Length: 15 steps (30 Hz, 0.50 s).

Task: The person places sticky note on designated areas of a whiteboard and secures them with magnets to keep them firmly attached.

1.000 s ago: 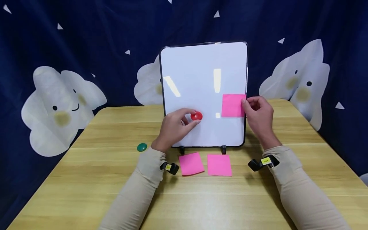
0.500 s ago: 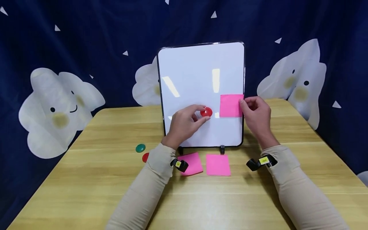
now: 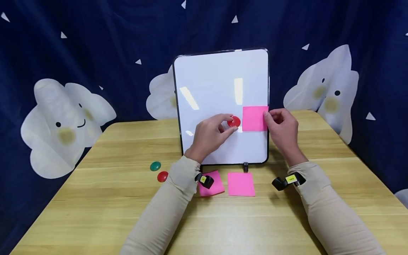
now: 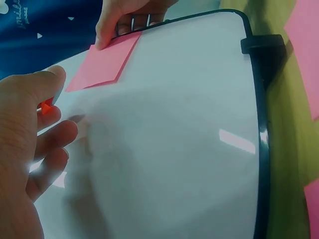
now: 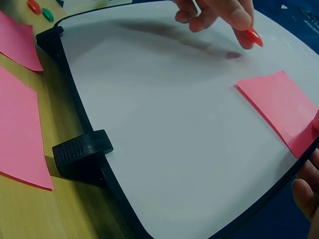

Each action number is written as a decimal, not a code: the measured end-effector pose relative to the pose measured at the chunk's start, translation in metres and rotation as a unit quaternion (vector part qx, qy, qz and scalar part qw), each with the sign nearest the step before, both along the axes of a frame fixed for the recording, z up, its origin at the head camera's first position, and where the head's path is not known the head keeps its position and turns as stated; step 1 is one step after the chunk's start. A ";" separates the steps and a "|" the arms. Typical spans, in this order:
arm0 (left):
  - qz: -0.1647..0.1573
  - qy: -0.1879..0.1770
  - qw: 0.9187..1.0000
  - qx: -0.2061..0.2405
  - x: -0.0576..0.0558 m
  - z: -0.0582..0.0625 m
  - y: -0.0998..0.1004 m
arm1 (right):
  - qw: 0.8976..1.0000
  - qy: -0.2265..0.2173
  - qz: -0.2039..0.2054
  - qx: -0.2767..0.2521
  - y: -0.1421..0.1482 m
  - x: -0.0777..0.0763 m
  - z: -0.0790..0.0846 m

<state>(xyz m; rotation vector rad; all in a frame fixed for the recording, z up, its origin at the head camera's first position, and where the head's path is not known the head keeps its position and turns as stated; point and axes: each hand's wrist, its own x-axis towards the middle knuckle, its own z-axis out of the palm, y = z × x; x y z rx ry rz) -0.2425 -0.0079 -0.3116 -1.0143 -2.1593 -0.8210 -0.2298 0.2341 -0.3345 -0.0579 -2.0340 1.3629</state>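
Between thumb and fingers, my left hand (image 3: 210, 134) pinches a round red magnet (image 3: 234, 121) in front of the whiteboard (image 3: 210, 81). In the right wrist view that magnet (image 5: 254, 37) stands off the board's surface, left of the upright pink sticky note (image 3: 254, 118) as the head view sees it. My right hand (image 3: 283, 129) is at the board's right edge. Its thumb holds the note's right side against the board, with the other fingers behind the edge, as the right wrist view shows. The note (image 4: 107, 62) lies flat on the white surface.
Two more pink notes, one left (image 3: 213, 186) and one right (image 3: 241, 184), lie on the wooden table (image 3: 95, 205) before the board's black feet (image 3: 245, 167). A green magnet (image 3: 155, 166) and another red magnet (image 3: 162, 176) lie left of the left sleeve. A dark curtain (image 3: 127, 28) hangs behind.
My left hand has carried the red magnet right and slightly up, towards the pink note. The second red magnet on the table has come into sight. My right hand keeps its hold at the board's edge.
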 end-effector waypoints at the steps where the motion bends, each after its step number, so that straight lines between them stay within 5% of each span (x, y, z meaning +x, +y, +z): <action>1: 0.000 0.001 1.000 0.000 0.000 0.001 0.002 | 1.000 0.003 0.000 -0.001 0.000 0.000 0.000; 15: 0.006 0.028 0.999 -0.014 -0.003 0.008 0.023 | 1.000 0.005 0.001 0.006 0.001 0.000 -0.003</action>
